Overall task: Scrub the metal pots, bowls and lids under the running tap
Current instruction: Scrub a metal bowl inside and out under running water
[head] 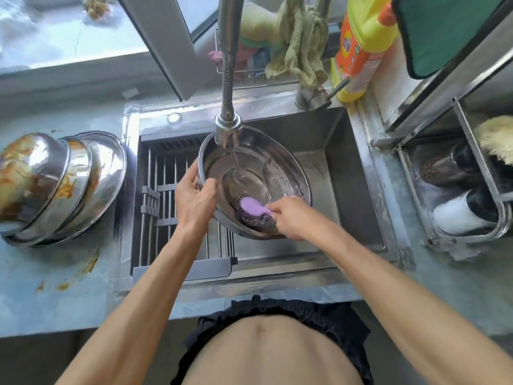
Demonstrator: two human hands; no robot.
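A large metal bowl is tilted over the sink under the tap head, and a thin stream of water runs into it. My left hand grips the bowl's left rim. My right hand holds the purple handle of a steel-wool scrubber, which is pressed against the bowl's inner wall near the front. To the left, a stack of dirty metal bowls lies upside down on the counter, smeared with orange sauce.
A steel sink holds a slatted drain rack on its left side. A yellow detergent bottle, cloths and the tap lever stand behind it. A rack with jars is at the right. Sauce stains mark the left counter.
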